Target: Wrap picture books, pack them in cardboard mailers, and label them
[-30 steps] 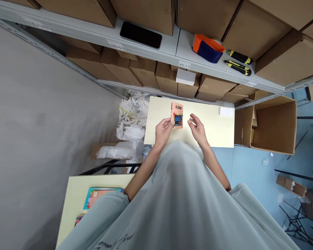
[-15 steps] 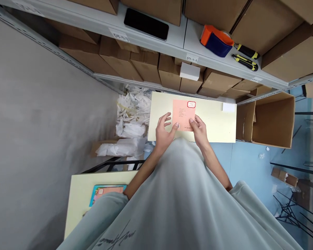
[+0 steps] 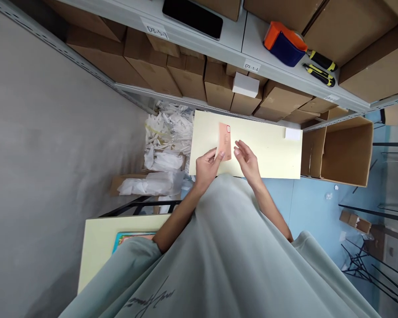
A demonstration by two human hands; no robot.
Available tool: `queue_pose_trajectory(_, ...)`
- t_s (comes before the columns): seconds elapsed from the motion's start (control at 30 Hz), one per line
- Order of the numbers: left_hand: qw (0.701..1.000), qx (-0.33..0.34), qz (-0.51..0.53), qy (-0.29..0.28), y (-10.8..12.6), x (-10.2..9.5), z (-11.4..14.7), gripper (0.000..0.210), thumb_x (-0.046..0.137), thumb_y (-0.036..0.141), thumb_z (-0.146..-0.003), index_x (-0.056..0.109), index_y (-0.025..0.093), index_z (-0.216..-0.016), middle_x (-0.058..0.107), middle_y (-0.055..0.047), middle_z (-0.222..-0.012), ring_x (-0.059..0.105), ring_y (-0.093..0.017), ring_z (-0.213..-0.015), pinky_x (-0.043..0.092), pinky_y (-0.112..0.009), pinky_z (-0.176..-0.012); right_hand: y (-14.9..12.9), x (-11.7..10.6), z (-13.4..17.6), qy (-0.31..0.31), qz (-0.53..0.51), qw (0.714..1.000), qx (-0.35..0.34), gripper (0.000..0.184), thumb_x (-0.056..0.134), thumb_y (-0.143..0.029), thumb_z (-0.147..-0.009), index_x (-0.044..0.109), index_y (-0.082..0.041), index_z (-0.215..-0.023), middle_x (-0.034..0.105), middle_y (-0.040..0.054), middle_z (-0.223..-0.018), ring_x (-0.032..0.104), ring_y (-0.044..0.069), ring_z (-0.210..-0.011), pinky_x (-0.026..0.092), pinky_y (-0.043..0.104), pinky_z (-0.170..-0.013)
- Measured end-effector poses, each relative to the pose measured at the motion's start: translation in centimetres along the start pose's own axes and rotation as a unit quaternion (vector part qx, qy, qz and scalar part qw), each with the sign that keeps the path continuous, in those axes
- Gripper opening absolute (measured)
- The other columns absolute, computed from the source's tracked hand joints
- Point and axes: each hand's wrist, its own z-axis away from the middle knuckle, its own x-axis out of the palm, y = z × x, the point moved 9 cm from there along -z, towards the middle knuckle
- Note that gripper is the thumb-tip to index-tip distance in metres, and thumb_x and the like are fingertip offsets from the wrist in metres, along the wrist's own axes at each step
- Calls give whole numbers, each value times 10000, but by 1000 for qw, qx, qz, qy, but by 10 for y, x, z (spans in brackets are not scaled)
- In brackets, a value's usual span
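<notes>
A thin pink booklet (image 3: 224, 142) with small print and a red-framed label near its top is tilted, so its face looks narrow. My left hand (image 3: 208, 167) grips its lower left edge between thumb and fingers. To the right of the booklet, my right hand (image 3: 248, 162) is raised with fingers apart and nothing in them. The cream tabletop (image 3: 268, 152) lies beneath both hands.
A white slip (image 3: 292, 134) lies at the table's right end. An open cardboard box (image 3: 346, 154) stands beyond it. Ahead, a metal shelf holds cartons, a black phone (image 3: 193, 17) and yellow-black cutters (image 3: 319, 74). White wrapping scraps (image 3: 170, 128) are heaped at left.
My right hand has let go of the booklet and moved slightly away. My left hand, open before, now holds it, and the booklet has turned from facing me to a slant.
</notes>
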Motion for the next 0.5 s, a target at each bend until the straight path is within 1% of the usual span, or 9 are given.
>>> queue_pose_trajectory(0.07, 999, 41, -29, -15, 10, 5, 6, 440, 832, 615, -1019, 915, 227, -1207, 880, -95, -1335, 821, -331, -1289, 683, -410, -1096, -2, 13, 6, -25, -19, 999, 1, 950, 843, -863, -904, 646, -273, -1621, 666, 174, -1703, 682, 355, -1552, 596, 536, -1302)
queue_pose_trajectory(0.13, 993, 87, -54, -60, 22, 16, 14, 360, 844, 526, -1022, 918, 264, -1257, 843, -90, -1463, 789, -336, -1393, 645, -461, -1212, -8, 19, 10, -20, -26, 999, -7, 859, 860, -834, -903, 703, -255, -1518, 744, 158, -1595, 727, 336, -1470, 628, 491, -1255)
queue_pose_trajectory(0.2, 984, 127, -69, -101, 34, 22, 22, 294, 849, 476, -1022, 926, 281, -1228, 855, -84, -1439, 793, -329, -1395, 609, -497, -1281, -14, 16, 10, 4, -27, 1000, -10, 722, 837, -824, -918, 773, -237, -1334, 836, 121, -1408, 776, 313, -1342, 644, 450, -1215)
queue_pose_trajectory(0.23, 982, 140, -75, -101, 38, 20, 24, 276, 838, 469, -1033, 925, 284, -1218, 864, -83, -1414, 798, -321, -1383, 596, -508, -1299, -16, 13, 10, 14, -35, 999, -5, 677, 822, -822, -926, 789, -234, -1260, 863, 102, -1322, 791, 305, -1289, 647, 438, -1200)
queue_pose_trajectory(0.27, 983, 146, -78, -83, 40, 13, 24, 280, 823, 475, -1047, 918, 282, -1225, 869, -84, -1398, 800, -314, -1376, 590, -515, -1305, -18, 10, 9, 19, -51, 999, 4, 651, 814, -818, -927, 796, -236, -1218, 879, 85, -1263, 801, 301, -1257, 650, 432, -1187)
queue_pose_trajectory(0.33, 989, 131, -73, -9, 37, -8, 18, 360, 811, 523, -1056, 886, 267, -1297, 848, -104, -1440, 782, -309, -1399, 600, -521, -1286, -20, 7, 8, 15, -99, 995, 23, 625, 833, -791, -917, 800, -251, -1231, 892, 63, -1246, 813, 303, -1256, 660, 430, -1165)
queue_pose_trajectory(0.4, 994, 86, -40, 46, 25, -27, 10, 516, 868, 610, -992, 852, 248, -1361, 811, -136, -1508, 764, -325, -1414, 625, -519, -1238, -23, 4, 9, 8, -144, 989, 34, 611, 876, -751, -897, 797, -272, -1268, 896, 47, -1268, 820, 306, -1270, 671, 435, -1151)
queue_pose_trajectory(0.43, 998, 50, -10, 46, 15, -31, 5, 605, 908, 656, -941, 843, 237, -1372, 808, -151, -1508, 769, -334, -1397, 637, -512, -1211, -24, 3, 9, 6, -159, 987, 34, 602, 897, -737, -885, 798, -280, -1265, 899, 41, -1271, 823, 308, -1271, 676, 439, -1148)
queue_pose_trajectory(0.5, 997, -37, 66, -1, -6, -25, -2, 719, 965, 730, -844, 854, 215, -1333, 841, -161, -1430, 801, -337, -1322, 647, -496, -1178, -27, 4, 11, 1, -172, 984, 34, 586, 926, -722, -866, 805, -287, -1238, 902, 36, -1264, 827, 315, -1270, 679, 452, -1156)
